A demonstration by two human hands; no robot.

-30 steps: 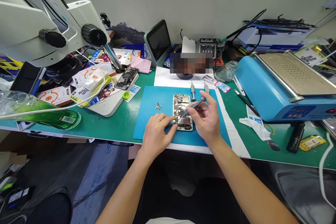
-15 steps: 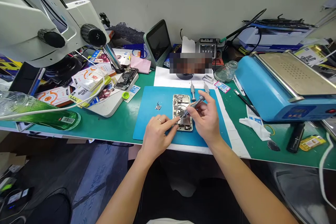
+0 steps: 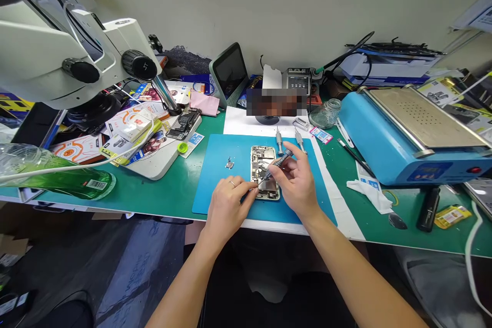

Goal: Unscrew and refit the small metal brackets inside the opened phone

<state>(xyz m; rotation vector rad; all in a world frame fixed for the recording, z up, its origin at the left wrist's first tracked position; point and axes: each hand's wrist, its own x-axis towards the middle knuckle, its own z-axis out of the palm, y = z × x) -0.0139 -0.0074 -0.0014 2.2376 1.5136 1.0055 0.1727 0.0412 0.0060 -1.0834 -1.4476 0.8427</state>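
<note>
An opened smartphone (image 3: 265, 154) with its inner parts bare lies on a blue mat (image 3: 215, 195). My right hand (image 3: 300, 184) grips a slim grey screwdriver (image 3: 282, 159), slanted down to the left over the phone. My left hand (image 3: 230, 205), with a ring on one finger, is at the phone's lower left edge. Its thumb and index finger pinch together by the screwdriver's tip; anything between them is too small to make out. Two more screwdrivers, a left one (image 3: 279, 141) and a right one (image 3: 300, 139), stand behind the phone. A small metal part (image 3: 229, 163) lies left of it.
A microscope (image 3: 115, 56) overhangs the left side, above boxes and a green bottle (image 3: 84, 177). On the right sits a blue heating plate machine (image 3: 384, 148). A glass jar (image 3: 326, 113), a small screen (image 3: 230, 72) and a soldering station (image 3: 298, 81) stand at the back.
My left thumb and index finger have come together at the screwdriver's tip, and the tip has moved slightly left over the phone. The whole view has tilted up a little.
</note>
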